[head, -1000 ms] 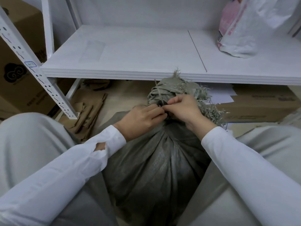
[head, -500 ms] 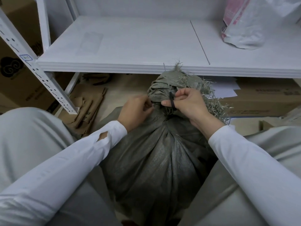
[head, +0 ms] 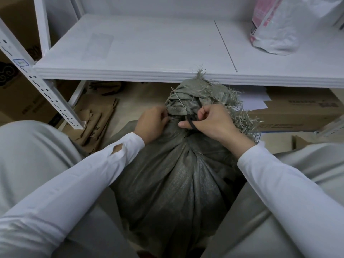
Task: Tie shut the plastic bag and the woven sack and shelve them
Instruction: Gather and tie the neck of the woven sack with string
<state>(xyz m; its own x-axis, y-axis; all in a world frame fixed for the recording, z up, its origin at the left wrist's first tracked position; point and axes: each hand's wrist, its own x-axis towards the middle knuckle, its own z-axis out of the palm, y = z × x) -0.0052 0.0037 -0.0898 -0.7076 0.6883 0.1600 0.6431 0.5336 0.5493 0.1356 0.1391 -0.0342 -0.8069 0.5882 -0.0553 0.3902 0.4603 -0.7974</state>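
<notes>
A full grey-green woven sack stands on the floor between my knees, its frayed mouth bunched up just below the shelf edge. A black cable tie runs around the gathered neck. My right hand pinches the tie's loose end between thumb and fingers. My left hand presses against the left side of the neck with its fingers curled on the fabric. A white and pink plastic bag sits on the white shelf at the far right.
The shelf's front edge lies just above the sack. A perforated white upright slants at the left. Flattened brown cardboard lies on the floor under the shelf, with boxes at right and left.
My hands have parted from a joined pinch at the neck. The right hand now holds the black tie's end out, and the left has slid to the neck's left side.
</notes>
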